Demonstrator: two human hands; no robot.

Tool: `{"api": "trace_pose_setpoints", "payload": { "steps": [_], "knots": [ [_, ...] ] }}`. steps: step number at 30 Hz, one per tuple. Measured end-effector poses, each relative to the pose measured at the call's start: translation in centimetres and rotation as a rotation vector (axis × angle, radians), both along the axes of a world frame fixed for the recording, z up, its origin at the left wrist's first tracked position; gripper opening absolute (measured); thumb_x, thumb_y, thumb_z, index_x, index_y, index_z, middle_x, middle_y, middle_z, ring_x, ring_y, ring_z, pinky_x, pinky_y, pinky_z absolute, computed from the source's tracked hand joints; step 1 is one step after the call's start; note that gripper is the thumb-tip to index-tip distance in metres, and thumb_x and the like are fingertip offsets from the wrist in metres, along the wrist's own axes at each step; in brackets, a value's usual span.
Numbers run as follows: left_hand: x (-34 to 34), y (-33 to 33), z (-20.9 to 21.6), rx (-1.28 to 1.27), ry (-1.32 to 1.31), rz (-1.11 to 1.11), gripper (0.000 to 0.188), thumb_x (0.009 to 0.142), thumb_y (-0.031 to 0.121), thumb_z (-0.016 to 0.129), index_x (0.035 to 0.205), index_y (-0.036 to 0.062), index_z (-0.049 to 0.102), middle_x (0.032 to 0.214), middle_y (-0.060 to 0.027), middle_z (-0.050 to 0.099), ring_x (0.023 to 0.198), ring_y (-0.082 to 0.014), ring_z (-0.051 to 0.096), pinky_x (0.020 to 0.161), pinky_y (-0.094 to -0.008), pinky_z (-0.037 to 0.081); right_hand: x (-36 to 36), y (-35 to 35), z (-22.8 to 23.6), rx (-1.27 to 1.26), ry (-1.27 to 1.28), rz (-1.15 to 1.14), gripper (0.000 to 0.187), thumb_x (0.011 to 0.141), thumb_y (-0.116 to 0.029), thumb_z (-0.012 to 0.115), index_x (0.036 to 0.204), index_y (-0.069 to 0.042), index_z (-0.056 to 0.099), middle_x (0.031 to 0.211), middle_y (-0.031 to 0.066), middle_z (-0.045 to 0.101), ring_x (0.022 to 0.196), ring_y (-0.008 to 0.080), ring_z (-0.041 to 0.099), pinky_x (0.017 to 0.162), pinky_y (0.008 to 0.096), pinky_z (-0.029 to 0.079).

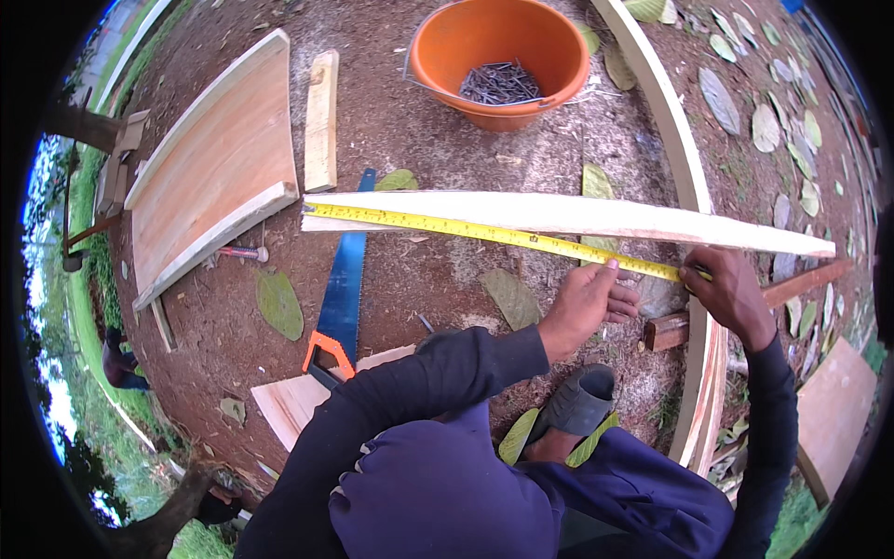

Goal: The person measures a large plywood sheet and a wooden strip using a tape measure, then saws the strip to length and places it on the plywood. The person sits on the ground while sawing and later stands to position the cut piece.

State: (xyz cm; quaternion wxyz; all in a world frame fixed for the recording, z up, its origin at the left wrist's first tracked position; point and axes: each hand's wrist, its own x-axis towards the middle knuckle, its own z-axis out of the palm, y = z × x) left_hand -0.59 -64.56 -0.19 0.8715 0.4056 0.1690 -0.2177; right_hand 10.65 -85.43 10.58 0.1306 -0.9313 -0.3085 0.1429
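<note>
A yellow tape measure blade (pixel 503 235) stretches along a pale timber strip (pixel 521 209), its hooked end by the strip's left end. The blade slants away below the strip toward the right. My left hand (pixel 589 306) has its thumb pressed on the blade's lower edge, with the other fingers loosely curled beneath. Farther right, my right hand (pixel 731 287) is closed round the tape measure; its case, if there, is hidden by my fingers. Under the strip's left part lies a handsaw (pixel 345 279) with a blue blade and an orange-and-black handle.
An orange bucket (pixel 433 56) of nails stands at the far side. A framed wooden panel (pixel 219 154), a short wood block (pixel 321 121) and a hammer (pixel 244 252) lie left. A long curved-looking beam (pixel 666 112) passes under the strip; a reddish-brown timber (pixel 782 291) is right.
</note>
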Motion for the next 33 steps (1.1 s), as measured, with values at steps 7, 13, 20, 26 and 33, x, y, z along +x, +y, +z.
{"api": "trace_pose_setpoints", "payload": {
  "steps": [7,13,20,26,33],
  "knots": [
    [1.2,1.0,2.4,0.526,-0.380,-0.070,0.026,0.106,0.016,0.061,0.120,-0.0064,0.065,0.104,-0.0167,0.075,0.094,-0.0199,0.073,0.086,-0.0315,0.058,4.9,-1.5,-1.4,-0.039,-0.132,0.031,0.016,0.095,-0.022,0.068,0.093,-0.006,0.071,0.077,0.0175,0.071,0.075,0.0361,0.072,0.070,0.0491,0.056],
    [5.3,2.6,3.0,1.307,-0.932,0.169,0.011,0.093,0.002,0.070,0.103,0.0000,0.073,0.103,-0.0146,0.075,0.097,-0.0263,0.072,0.090,-0.0359,0.056,6.0,-0.3,-3.8,-0.055,-0.217,0.032,0.019,0.097,-0.020,0.057,0.090,-0.006,0.068,0.094,0.0159,0.069,0.083,0.0341,0.072,0.071,0.0483,0.057],
    [5.7,4.2,0.8,1.639,-0.958,0.253,0.012,0.088,0.006,0.072,0.100,0.0028,0.073,0.107,-0.0130,0.073,0.115,-0.0355,0.065,0.115,-0.0567,0.037,5.2,0.8,-3.6,-0.117,-0.203,-0.027,0.025,0.102,-0.022,0.054,0.094,-0.005,0.071,0.102,0.0179,0.066,0.078,0.0279,0.071,0.071,0.0457,0.057],
    [4.9,5.4,0.2,1.671,-0.804,0.254,0.013,0.088,0.010,0.072,0.100,0.0048,0.074,0.111,-0.0096,0.073,0.119,-0.0334,0.064,0.121,-0.0609,0.027,5.4,0.9,-3.4,-0.144,-0.209,-0.008,0.028,0.104,-0.024,0.054,0.093,-0.005,0.071,0.100,0.0186,0.065,0.071,0.0227,0.067,0.065,0.0411,0.056],
    [5.3,4.6,0.5,1.653,-0.776,0.162,0.013,0.091,0.014,0.073,0.099,0.0047,0.076,0.115,-0.0103,0.072,0.114,-0.0300,0.066,0.123,-0.0605,0.022,5.3,0.6,-4.5,-0.117,-0.305,0.023,0.031,0.102,-0.032,0.060,0.092,-0.005,0.072,0.094,0.0149,0.066,0.069,0.0214,0.066,0.062,0.0396,0.054]
  ]
}}
